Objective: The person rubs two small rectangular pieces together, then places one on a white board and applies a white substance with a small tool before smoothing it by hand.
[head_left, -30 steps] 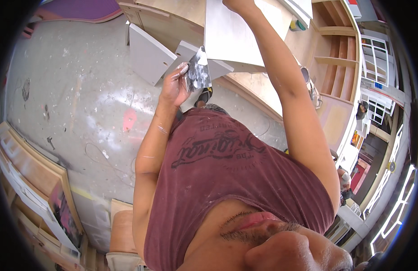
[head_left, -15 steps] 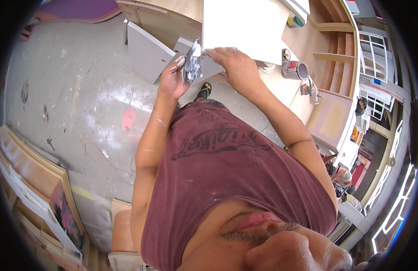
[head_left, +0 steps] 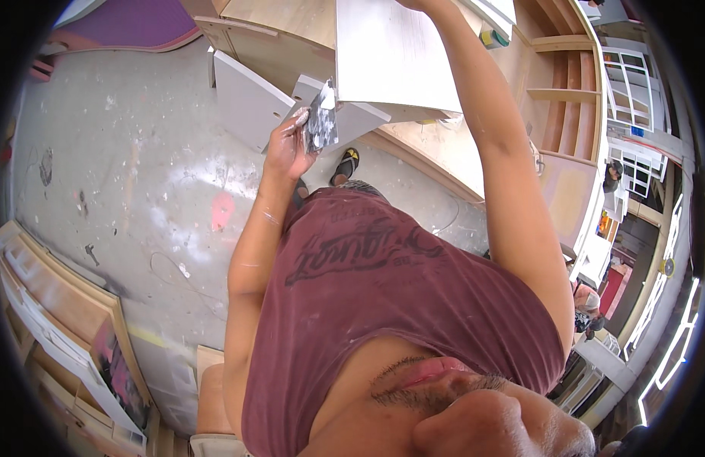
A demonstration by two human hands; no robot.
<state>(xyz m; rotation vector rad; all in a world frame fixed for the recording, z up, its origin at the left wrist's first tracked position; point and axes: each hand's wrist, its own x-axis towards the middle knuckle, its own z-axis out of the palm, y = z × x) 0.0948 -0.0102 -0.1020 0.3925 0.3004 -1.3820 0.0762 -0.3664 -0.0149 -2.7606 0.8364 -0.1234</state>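
Note:
My left hand [head_left: 289, 150] is closed round the edge of a dark flat board [head_left: 320, 126] smeared with white paste, and white residue covers its thumb and fingers. The board is held tilted up beside the near left corner of a large white panel [head_left: 394, 61]. My right arm stretches far forward across the panel's right side. Only a part of my right hand [head_left: 416, 4] shows at the top edge of the picture. Its fingers, and anything in them, are cut off from view.
Light grey boards [head_left: 249, 95] lean under the panel at the left. A wooden shelf unit [head_left: 562, 91] stands at the right, with a green-labelled container [head_left: 492, 38] near it. Panels [head_left: 70, 327] stack at the lower left. My sandalled foot [head_left: 346, 165] is on the paint-spotted floor.
My right hand has moved from beside the board, forward and right over the white panel to the picture's top edge. My left hand still holds the board, slightly lower in view.

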